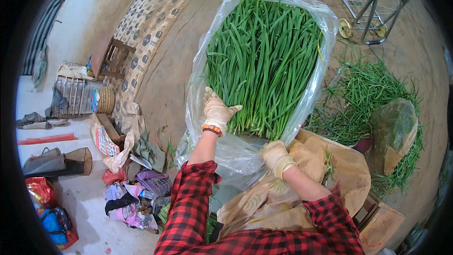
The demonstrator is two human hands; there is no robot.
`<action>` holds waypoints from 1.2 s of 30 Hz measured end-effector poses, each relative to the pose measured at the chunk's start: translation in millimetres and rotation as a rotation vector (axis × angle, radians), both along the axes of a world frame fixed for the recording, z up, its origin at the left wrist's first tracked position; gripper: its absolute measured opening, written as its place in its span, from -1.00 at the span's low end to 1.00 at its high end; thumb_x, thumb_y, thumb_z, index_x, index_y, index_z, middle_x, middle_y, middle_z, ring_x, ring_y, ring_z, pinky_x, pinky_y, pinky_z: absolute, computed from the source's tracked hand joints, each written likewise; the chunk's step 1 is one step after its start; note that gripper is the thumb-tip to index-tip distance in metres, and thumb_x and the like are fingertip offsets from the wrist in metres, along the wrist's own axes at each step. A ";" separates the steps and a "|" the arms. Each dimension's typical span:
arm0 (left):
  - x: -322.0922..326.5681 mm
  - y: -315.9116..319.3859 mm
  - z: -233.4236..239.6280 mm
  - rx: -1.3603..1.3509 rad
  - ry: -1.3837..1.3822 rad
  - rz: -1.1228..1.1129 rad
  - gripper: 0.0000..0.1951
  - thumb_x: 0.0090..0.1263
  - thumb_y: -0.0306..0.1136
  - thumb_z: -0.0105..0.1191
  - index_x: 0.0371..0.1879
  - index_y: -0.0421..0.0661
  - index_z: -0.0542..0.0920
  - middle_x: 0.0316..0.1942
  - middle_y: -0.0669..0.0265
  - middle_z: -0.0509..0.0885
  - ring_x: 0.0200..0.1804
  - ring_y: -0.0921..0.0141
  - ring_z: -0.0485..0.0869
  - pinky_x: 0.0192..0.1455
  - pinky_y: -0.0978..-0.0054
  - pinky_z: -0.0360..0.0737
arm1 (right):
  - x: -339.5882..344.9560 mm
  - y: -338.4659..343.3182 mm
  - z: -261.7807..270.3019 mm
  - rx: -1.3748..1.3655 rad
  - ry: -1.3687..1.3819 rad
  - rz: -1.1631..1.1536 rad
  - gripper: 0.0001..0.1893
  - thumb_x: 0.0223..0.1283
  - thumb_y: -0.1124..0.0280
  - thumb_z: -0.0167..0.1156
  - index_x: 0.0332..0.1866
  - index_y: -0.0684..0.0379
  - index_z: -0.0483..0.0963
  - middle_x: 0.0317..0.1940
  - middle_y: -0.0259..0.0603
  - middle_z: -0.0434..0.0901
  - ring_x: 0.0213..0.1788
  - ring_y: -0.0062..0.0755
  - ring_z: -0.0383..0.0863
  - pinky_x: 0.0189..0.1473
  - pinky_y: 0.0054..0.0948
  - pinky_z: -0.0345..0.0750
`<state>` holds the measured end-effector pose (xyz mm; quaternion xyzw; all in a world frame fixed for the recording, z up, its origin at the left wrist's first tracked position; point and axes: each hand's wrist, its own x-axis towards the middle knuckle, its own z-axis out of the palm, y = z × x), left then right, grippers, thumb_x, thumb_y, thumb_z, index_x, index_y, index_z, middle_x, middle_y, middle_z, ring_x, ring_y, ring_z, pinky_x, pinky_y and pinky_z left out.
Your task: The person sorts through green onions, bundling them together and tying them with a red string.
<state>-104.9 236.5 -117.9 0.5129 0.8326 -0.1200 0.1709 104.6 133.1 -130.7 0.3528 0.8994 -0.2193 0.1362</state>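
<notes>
Long green leafy stalks, like garlic chives (263, 63), lie packed in a large clear plastic bag (201, 60) in front of me, pale stem ends towards me. My left hand (216, 108), in a whitish glove, rests at the bag's lower left side, fingers spread, thumb near the stem ends. Just below the stems, my right hand (276, 154), gloved too, is closed on the near edge of the plastic bag. A brown stained cloth apron (272, 202) covers my lap, and loose plastic lies between my forearms.
Loose green leaves (357, 95) are heaped on the floor at right, beside a plastic sack (394, 131). A metal folding trolley (368, 14) stands at upper right. Clothes (124, 202), a woven basket (106, 100) and a wooden stool (116, 58) are at left.
</notes>
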 end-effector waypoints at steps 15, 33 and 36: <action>32.4 -10.4 -18.8 0.229 0.222 -0.006 0.19 -0.02 -0.04 0.35 0.37 -0.39 -0.25 0.04 0.04 0.50 0.07 0.18 0.48 0.14 0.42 0.45 | 5.5 6.3 7.5 -0.081 0.047 -0.071 -0.78 0.05 0.47 0.05 -0.26 0.08 0.62 -0.25 -0.22 0.65 -0.14 -0.26 0.65 -0.18 -0.28 0.55; -12.6 17.1 22.1 0.346 -0.499 -0.138 -0.23 0.03 -0.31 0.30 0.21 -0.29 0.20 0.04 0.01 0.54 0.12 0.19 0.52 0.19 0.39 0.42 | 31.6 20.7 32.5 -0.556 0.292 -0.222 -0.30 0.00 0.30 0.20 0.32 0.13 0.17 0.16 0.03 0.39 0.17 -0.13 0.45 0.11 -0.24 0.44; -2.7 30.0 47.1 0.126 -0.560 -0.114 0.02 0.05 -0.16 0.31 0.26 -0.50 -0.13 -0.04 0.04 0.61 0.05 0.24 0.58 0.12 0.49 0.46 | 45.3 20.8 11.1 -1.075 0.901 -0.514 -0.02 -0.01 0.18 0.29 0.47 0.04 -0.19 0.40 -0.05 0.04 0.34 -0.21 0.24 0.23 -0.27 0.34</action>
